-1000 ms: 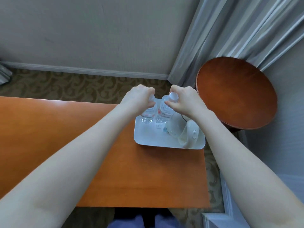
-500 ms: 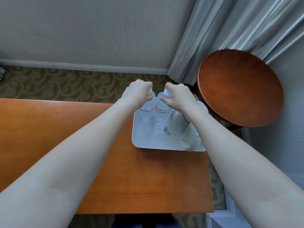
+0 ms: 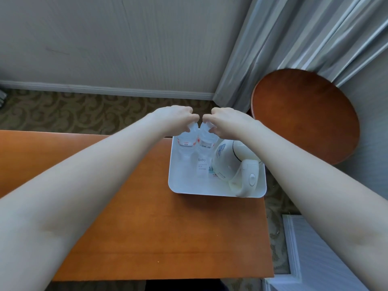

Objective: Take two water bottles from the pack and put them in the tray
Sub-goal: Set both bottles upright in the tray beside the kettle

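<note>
Two bare arms reach out over an orange wood table (image 3: 147,227). At the far right corner of the table sits a white tray (image 3: 210,189).

The left hand (image 3: 174,118) has its grip curled tight round the top of the left water bottle (image 3: 185,143). The right hand (image 3: 228,120) does the same w/ the right water bottle (image 3: 206,142). Fingers are closed on the necks, so the caps are mostly hidden. Both bottles stand up straight, side by side, just about touching, in the far left part of the tray. They are clear, w/ labels that have some red on them. It looks like their bottoms rest on the tray floor, but the plastic is see-through, so that's hard to tell for sure.

Next to the bottles, on the right side of the tray, is a cream electric kettle (image 3: 233,164). Its handle points to the near edge & has a round button on it. The right arm passes over the kettle. A small clear packet w/ print on it (image 3: 202,166) lies in the tray between the bottles & the near rim.

Off the table to the right is a round dark wood side table (image 3: 304,114). Behind it hang grey curtains (image 3: 294,38). The floor has a carpet w/ swirls (image 3: 84,110), and a pale wall (image 3: 105,38) is at the back.
</note>
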